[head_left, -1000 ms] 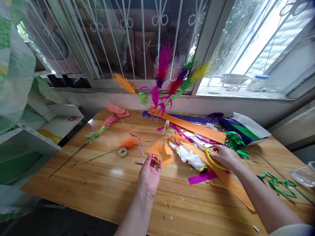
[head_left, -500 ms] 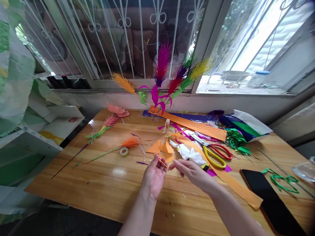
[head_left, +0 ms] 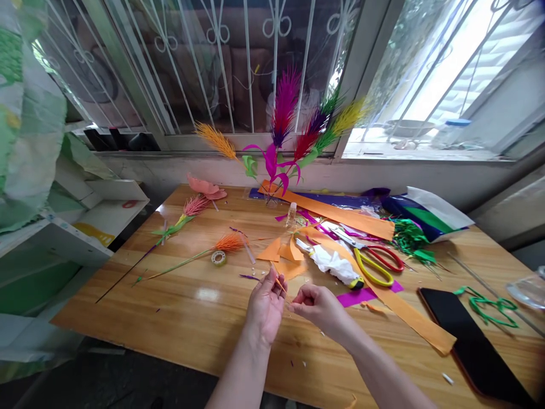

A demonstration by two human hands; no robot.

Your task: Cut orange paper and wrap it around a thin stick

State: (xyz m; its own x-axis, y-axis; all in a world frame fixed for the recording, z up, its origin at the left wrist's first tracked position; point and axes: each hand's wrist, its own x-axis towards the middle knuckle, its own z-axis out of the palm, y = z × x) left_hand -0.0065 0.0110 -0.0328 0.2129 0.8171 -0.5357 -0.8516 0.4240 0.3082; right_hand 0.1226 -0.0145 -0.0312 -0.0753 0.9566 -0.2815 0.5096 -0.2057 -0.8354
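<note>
My left hand (head_left: 267, 309) is palm up over the table, its thumb and fingers closed on a thin, twisted orange paper strip (head_left: 280, 284). The strip slants down toward my right hand (head_left: 317, 309), whose thumb and forefinger are pinched at its lower end. That tip is too fine to make out clearly. Just beyond the hands lie cut orange paper pieces (head_left: 292, 270). To the right of them are a white-wrapped tool with a yellow and black end (head_left: 332, 264) and scissors with red and yellow handles (head_left: 374, 275).
Finished paper stems stand in a clear vase at the back, among them a magenta plume (head_left: 286, 102). On the left lie an orange tasselled stem (head_left: 227, 243), a tape roll (head_left: 218, 258) and a pink one (head_left: 196, 206). A phone (head_left: 464, 335) and green cord (head_left: 489, 309) lie right.
My right hand has moved down and slightly toward me, uncovering more purple paper beside the wrapped tool. My left hand stays in place with the orange strip. The view has shifted slightly.
</note>
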